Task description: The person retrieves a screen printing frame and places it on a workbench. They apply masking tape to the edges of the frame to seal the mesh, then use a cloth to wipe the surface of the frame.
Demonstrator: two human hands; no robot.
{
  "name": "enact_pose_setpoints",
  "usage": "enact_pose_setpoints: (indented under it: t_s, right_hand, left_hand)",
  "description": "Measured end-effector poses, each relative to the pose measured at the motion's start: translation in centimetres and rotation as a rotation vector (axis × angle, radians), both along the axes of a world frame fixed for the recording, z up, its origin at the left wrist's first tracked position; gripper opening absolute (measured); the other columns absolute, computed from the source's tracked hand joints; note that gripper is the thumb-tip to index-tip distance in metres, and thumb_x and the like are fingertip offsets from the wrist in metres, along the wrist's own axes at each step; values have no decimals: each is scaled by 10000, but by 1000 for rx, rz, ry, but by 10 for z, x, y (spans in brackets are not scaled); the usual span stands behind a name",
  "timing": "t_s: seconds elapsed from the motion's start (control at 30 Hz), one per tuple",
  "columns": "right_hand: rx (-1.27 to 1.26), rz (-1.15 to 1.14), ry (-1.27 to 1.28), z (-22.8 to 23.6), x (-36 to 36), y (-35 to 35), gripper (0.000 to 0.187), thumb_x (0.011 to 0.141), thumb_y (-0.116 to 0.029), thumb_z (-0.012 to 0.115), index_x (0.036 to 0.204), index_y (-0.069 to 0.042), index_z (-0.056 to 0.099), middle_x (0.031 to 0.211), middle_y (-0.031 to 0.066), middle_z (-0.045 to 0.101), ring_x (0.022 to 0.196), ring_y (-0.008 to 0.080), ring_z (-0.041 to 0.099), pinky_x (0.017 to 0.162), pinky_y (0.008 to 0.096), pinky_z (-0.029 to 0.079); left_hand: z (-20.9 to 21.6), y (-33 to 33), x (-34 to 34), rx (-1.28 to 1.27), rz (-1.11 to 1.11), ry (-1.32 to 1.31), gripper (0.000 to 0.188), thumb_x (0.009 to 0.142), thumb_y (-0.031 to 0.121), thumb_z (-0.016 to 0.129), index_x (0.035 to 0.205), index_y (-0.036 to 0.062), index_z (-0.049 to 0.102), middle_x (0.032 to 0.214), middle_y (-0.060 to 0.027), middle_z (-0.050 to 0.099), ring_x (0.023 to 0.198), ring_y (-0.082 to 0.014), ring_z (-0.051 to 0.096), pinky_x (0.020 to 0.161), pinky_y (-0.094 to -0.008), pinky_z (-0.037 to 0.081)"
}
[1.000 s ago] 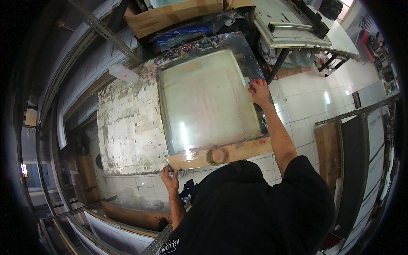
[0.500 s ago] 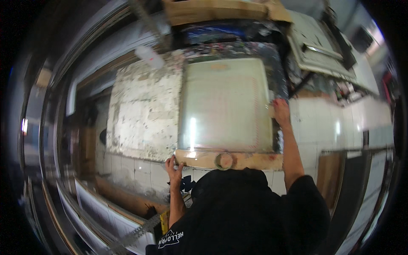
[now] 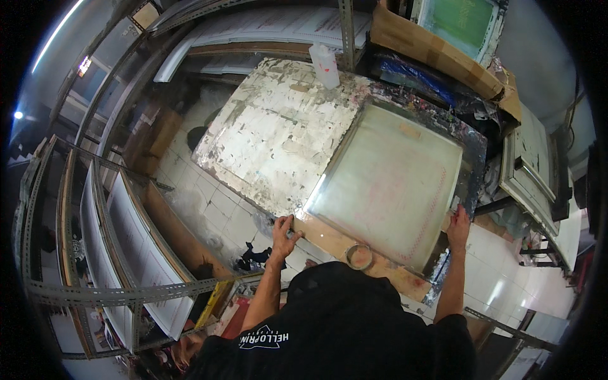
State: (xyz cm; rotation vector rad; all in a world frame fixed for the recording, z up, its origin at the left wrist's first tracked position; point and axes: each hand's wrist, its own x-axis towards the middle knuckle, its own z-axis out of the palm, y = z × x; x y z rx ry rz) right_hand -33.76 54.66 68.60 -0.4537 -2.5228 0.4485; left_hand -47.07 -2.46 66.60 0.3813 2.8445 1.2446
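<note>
A pale, translucent printing screen (image 3: 389, 183) with faint pink marks lies flat on the right half of the worktable. Along its near edge runs a brown strip (image 3: 326, 237), and a roll of tape (image 3: 359, 256) rests on that strip. My left hand (image 3: 285, 238) touches the strip's left end at the near corner, thumb spread from the fingers. At the screen's right side, my right hand (image 3: 458, 229) has its fingers closed over the edge; exactly what lies under the fingertips is hidden.
The paint-flaked table half (image 3: 272, 139) bears a translucent plastic container (image 3: 325, 66) at its far side. Metal racks with white panels (image 3: 149, 253) stand at left. A cardboard box (image 3: 437, 57) sits behind; framed boards (image 3: 532, 171) stand at right.
My view has turned, so the table now appears slanted and more of the left racks shows. Both hands stay at about the same places on the screen's edges. The picture is sharper.
</note>
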Motion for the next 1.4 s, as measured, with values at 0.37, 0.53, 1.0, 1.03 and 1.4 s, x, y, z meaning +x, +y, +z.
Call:
enact_pose_setpoints:
  t_s: [0.37,0.53,1.0,1.03,1.4]
  right_hand:
    - [168,-103,-217,2,-4,5,375,785,-34,651,1111,18,472,875,205,643,833,396,610,747,469,464]
    - [193,-88,-165,1,-1,-5,351,793,-17,641,1082,20,445,801,235,631,735,417,619,664,481,483]
    - [-67,-105,-410,22,0,-35,148,804,19,570,931,7,496,861,244,622,841,420,616,743,494,483]
    - [-109,-97,-421,26,1,-39,140,801,25,567,924,9,501,863,244,622,841,421,615,747,494,482]
    - [-577,206,-274,147,7,-128,139,842,0,578,966,27,523,876,246,610,864,429,600,735,474,471]
  left_hand:
    - [-1,4,5,94,12,-75,674,710,97,797,1324,23,526,1297,-180,422,1204,-332,431,1025,-394,379]
    - [-4,-2,9,156,-40,-103,685,723,70,776,1346,9,498,1301,-165,398,1219,-309,409,1048,-388,356]
    - [9,-4,0,62,-94,-182,642,823,111,724,1393,21,444,1346,-164,360,1258,-309,378,1069,-392,339]
    - [11,-4,-1,37,-91,-195,643,826,117,723,1395,19,440,1353,-173,365,1264,-316,381,1071,-398,339]
    - [109,68,-14,-11,-27,-333,625,864,210,700,1401,20,443,1319,-209,524,1240,-307,492,1017,-420,404]
